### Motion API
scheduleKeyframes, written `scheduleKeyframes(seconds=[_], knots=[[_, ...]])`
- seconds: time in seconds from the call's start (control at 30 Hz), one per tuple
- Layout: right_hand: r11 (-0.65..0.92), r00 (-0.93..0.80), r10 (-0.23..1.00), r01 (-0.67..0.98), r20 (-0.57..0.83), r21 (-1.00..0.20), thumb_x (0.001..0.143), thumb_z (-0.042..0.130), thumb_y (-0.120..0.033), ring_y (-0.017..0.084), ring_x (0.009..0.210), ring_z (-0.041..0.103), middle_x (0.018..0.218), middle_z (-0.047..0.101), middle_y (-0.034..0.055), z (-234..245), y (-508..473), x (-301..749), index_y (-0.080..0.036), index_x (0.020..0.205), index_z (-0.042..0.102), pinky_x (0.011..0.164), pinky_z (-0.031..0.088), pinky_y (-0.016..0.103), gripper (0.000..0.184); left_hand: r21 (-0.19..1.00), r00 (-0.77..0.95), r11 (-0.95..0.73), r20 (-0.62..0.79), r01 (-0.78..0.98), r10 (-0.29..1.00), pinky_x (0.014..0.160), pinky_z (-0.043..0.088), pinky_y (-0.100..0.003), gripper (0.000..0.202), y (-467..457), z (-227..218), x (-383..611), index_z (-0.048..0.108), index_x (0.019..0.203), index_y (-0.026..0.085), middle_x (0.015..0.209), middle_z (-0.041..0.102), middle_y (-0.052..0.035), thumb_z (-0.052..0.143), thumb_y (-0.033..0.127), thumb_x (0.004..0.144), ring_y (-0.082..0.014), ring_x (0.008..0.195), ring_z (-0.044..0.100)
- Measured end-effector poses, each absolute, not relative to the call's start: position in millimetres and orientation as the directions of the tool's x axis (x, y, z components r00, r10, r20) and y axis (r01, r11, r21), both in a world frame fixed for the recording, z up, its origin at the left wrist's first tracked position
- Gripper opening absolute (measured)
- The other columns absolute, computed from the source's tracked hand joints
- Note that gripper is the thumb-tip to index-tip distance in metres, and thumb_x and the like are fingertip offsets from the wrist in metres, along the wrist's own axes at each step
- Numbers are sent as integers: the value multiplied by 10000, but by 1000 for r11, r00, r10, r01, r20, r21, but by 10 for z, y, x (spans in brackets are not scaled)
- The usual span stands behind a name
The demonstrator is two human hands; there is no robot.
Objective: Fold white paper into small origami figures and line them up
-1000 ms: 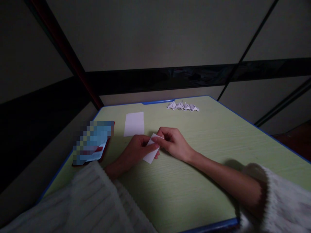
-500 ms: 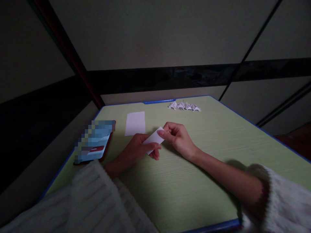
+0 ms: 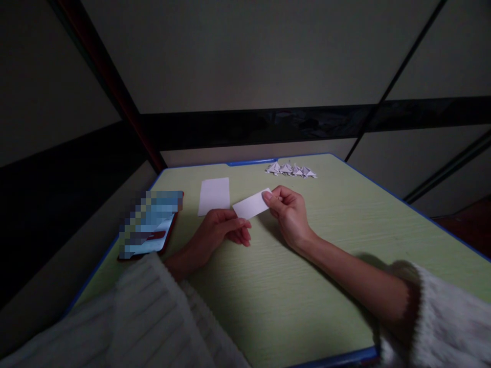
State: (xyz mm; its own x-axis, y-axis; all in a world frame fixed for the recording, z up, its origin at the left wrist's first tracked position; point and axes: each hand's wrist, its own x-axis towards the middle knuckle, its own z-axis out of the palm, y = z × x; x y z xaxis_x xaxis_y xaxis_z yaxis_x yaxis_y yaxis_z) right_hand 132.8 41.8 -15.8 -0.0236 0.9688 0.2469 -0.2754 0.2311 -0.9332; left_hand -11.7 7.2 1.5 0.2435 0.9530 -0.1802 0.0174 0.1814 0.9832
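Note:
A small white paper slip point(image 3: 251, 206) is held just above a pale green table point(image 3: 307, 266). My right hand point(image 3: 290, 213) pinches its right end between thumb and fingers. My left hand point(image 3: 219, 235) rests on the table just below the slip's left end, fingers curled; whether its fingertips touch the paper I cannot tell. A second white slip point(image 3: 214, 196) lies flat on the table beyond my left hand. A row of several small folded white paper pieces point(image 3: 291, 169) sits near the far edge.
A phone in a red case point(image 3: 150, 225) lies at the table's left edge, its screen lit. The table has a blue rim point(image 3: 251, 162). Dark beams and pale wall panels stand behind it. White knitted sleeves cover both my forearms.
My right hand has lifted the slip up and to the right, turning it from steep to nearly level. My left hand stayed low and the paper slid out of its fingers.

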Motion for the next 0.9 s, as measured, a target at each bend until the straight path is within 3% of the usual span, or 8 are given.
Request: scheduleKeyframes(seconds=[0.17, 0.27, 0.4, 0.53, 0.73, 0.9], knots=[[165, 92, 986, -387, 139, -907, 655, 564, -246, 29, 365, 192, 411, 249, -84, -123, 528, 1417, -167, 481, 355, 371, 112, 204, 284, 985, 226, 162, -144, -62, 963, 452, 424, -176, 115, 91, -13, -142, 583, 600, 114, 485, 605, 11, 533, 197, 663, -86, 436, 562], [184, 121, 981, -368, 149, -912, 660, 563, -251, 26, 352, 200, 397, 270, -85, -123, 553, 1437, -168, 486, 358, 360, 115, 198, 281, 984, 196, 136, -113, -112, 974, 451, 435, -179, 137, 103, -31, -156, 583, 641, 115, 528, 611, 13, 540, 242, 670, -87, 448, 569], [177, -37, 981, -247, 191, -953, 638, 594, -308, 24, 338, 247, 370, 340, -81, -131, 472, 1367, -159, 498, 404, 343, 145, 181, 279, 986, 214, 144, -124, -83, 969, 423, 430, -177, 217, 108, -48, -149, 582, 639, 111, 554, 621, 2, 550, 323, 668, -89, 432, 570], [125, -120, 981, -202, 152, -971, 614, 612, -338, 16, 297, 272, 343, 383, -85, -105, 389, 1313, -155, 495, 408, 307, 162, 161, 299, 989, 210, 146, -148, 23, 966, 424, 424, -179, 204, 96, -50, -122, 569, 552, 107, 451, 597, 3, 568, 283, 657, -89, 399, 554], [12, -347, 936, -135, 59, -991, 614, 604, -355, 21, 247, 326, 318, 433, -61, -105, 324, 1268, -126, 460, 474, 271, 208, 155, 305, 996, 181, 83, -89, 43, 979, 414, 402, -181, 188, 71, -23, -100, 567, 538, 115, 442, 586, 16, 539, 241, 675, -82, 387, 533], [8, -342, 938, -138, 55, -990, 623, 595, -348, 20, 248, 305, 333, 427, -60, -118, 290, 1230, -117, 484, 507, 261, 175, 164, 284, 995, 175, 47, -63, 89, 983, 404, 385, -184, 181, 55, -4, -89, 555, 539, 126, 433, 575, 23, 524, 227, 685, -78, 380, 513]])
